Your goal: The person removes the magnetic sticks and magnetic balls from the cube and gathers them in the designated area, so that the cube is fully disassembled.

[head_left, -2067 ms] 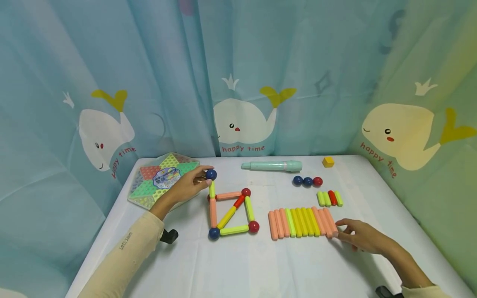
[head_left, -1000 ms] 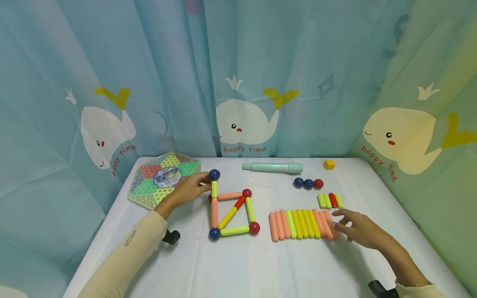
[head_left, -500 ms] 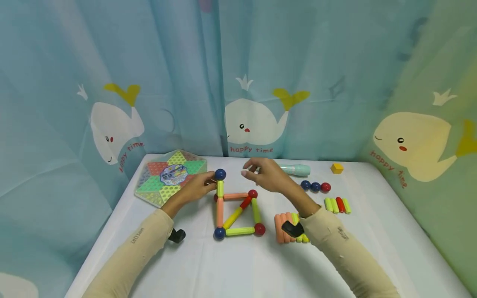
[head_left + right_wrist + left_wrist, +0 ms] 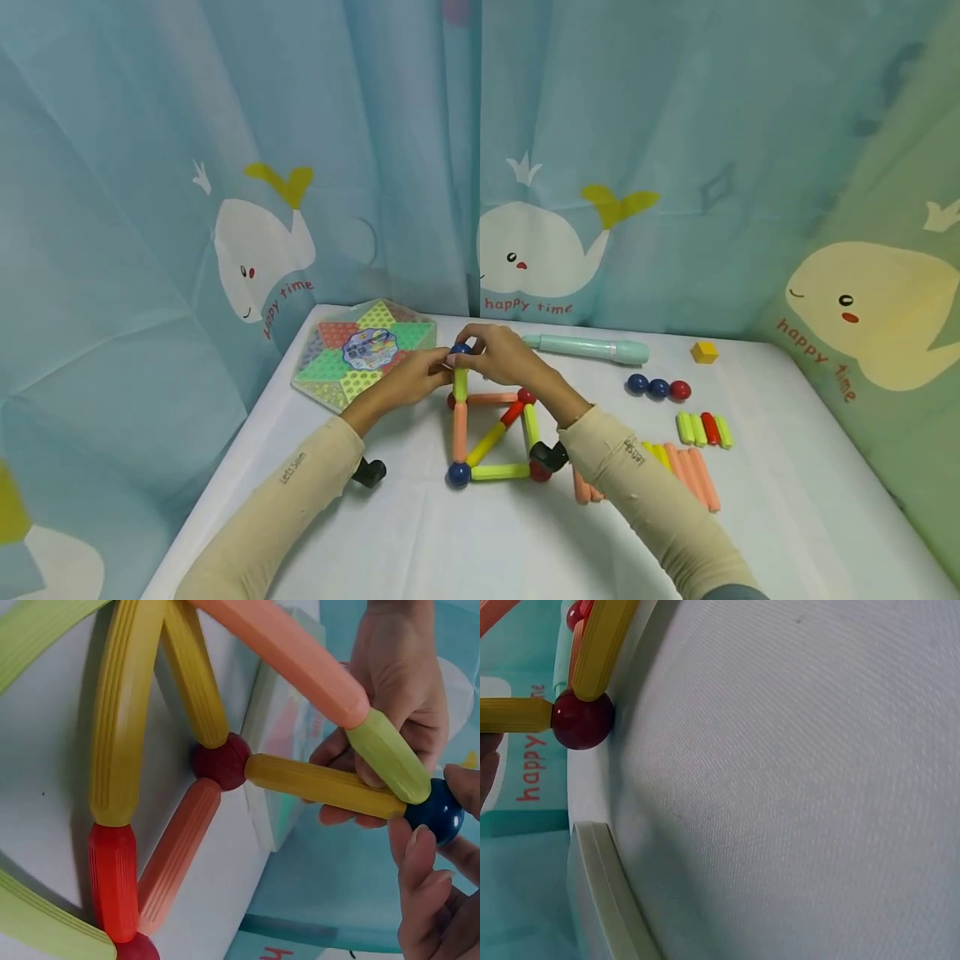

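A frame of magnetic rods and balls stands on the table, with a blue ball (image 4: 461, 349) at its raised corner. My right hand (image 4: 504, 357) pinches that ball between thumb and fingers. In the right wrist view a yellow rod (image 4: 322, 784) and a light green rod (image 4: 390, 759) meet at the blue ball (image 4: 437, 813). My left hand (image 4: 414, 377) holds the yellow rod just below the ball, thumb on one side and fingers behind. The yellow rod's other end joins a red ball (image 4: 583, 720), seen in the left wrist view.
Right of the frame lies a row of rods (image 4: 690, 477), partly behind my right sleeve. Beyond it are short rods (image 4: 705, 429), three loose balls (image 4: 658, 388), a yellow cube (image 4: 704, 352) and a mint microphone-shaped stick (image 4: 592, 348). A hexagonal board (image 4: 365, 350) lies back left.
My right hand has left the row of rods, crossed leftward and taken hold of the blue ball. My left hand has slipped from the ball to the rod below. The view has turned right.
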Tool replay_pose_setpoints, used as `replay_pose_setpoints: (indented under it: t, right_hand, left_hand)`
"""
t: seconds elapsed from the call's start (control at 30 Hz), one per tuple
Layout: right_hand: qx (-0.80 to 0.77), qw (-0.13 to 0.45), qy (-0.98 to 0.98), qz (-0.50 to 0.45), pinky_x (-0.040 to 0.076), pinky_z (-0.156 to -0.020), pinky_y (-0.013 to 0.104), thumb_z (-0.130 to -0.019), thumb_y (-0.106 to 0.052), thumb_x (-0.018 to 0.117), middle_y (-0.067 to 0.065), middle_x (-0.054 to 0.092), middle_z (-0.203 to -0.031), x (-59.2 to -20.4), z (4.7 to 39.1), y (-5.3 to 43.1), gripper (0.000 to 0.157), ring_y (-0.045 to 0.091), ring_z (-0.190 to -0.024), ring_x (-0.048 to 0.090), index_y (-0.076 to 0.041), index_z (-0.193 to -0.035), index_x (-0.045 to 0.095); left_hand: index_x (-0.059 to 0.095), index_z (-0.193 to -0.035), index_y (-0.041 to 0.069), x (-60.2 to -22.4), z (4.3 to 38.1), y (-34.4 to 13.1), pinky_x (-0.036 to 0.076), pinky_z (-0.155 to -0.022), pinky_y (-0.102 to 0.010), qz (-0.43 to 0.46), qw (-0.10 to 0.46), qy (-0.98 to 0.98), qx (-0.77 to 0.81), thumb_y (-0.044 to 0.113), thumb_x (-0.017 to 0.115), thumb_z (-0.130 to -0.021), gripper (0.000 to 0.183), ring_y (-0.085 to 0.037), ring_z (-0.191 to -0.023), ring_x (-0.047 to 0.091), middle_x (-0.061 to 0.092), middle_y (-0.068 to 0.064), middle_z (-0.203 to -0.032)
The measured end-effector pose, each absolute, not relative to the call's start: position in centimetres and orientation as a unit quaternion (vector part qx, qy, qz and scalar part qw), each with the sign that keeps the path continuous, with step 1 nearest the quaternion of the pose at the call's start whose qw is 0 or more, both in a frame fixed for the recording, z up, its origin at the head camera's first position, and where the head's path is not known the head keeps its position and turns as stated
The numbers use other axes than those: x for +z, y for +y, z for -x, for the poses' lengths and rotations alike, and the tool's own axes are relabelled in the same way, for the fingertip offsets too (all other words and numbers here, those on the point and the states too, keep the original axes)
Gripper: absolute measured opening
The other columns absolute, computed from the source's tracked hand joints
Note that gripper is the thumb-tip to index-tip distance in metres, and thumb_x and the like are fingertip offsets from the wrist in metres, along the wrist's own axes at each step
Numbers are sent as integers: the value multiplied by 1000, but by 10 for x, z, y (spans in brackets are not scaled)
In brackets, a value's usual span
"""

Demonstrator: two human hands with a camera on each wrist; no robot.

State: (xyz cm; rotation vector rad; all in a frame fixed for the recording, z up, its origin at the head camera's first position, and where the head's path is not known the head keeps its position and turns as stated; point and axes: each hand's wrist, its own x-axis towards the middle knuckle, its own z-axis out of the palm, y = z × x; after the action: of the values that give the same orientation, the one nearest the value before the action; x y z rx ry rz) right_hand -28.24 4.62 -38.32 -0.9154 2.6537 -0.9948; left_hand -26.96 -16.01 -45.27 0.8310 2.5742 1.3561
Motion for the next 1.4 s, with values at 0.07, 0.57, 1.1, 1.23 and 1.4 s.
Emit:
replay_pose_setpoints:
  t: [0.07, 0.57, 1.1, 1.23, 1.4]
  right_hand:
    - [-353, 95, 879, 307, 55, -56, 29, -97, -28, 69, 8, 71, -85, -383, 283, 48, 25, 22, -58, 65, -11, -115, 67]
    - [-412, 157, 849, 290, 57, -71, 45, -105, -31, 55, 13, 70, -100, -387, 281, 56, 28, 23, -56, 61, -9, -123, 54]
    - [-438, 180, 838, 270, 54, -65, 39, -105, -28, 54, 14, 64, -104, -393, 286, 65, 27, 24, -63, 58, -7, -120, 48]
    - [-440, 184, 833, 281, 49, -57, 32, -104, -29, 56, 11, 64, -98, -393, 287, 67, 28, 21, -60, 55, -8, -121, 56]
    - [-427, 207, 829, 297, 46, -51, 30, -104, -35, 55, 20, 64, -96, -393, 290, 70, 32, 22, -57, 54, -14, -125, 63]
  left_hand:
    - [61, -130, 6, -451, 270, -159, 54, -99, -40, -277, 53, 848, 448, 12, 57, -103, 28, -31, -118, 66, 68, -14, -126]
    - [57, -139, 13, -450, 272, -164, 54, -99, -42, -261, 57, 853, 448, 16, 55, -105, 34, -27, -119, 65, 64, -9, -131]
    - [59, -138, 18, -446, 271, -162, 53, -99, -41, -260, 51, 866, 425, 22, 56, -104, 34, -24, -118, 65, 64, -5, -131]
    - [59, -137, 19, -447, 270, -162, 55, -97, -41, -256, 54, 868, 423, 24, 57, -104, 33, -23, -117, 66, 65, -4, -130]
    - [59, -137, 19, -448, 270, -161, 54, -97, -42, -257, 54, 869, 420, 22, 58, -104, 33, -24, -116, 66, 66, -5, -129]
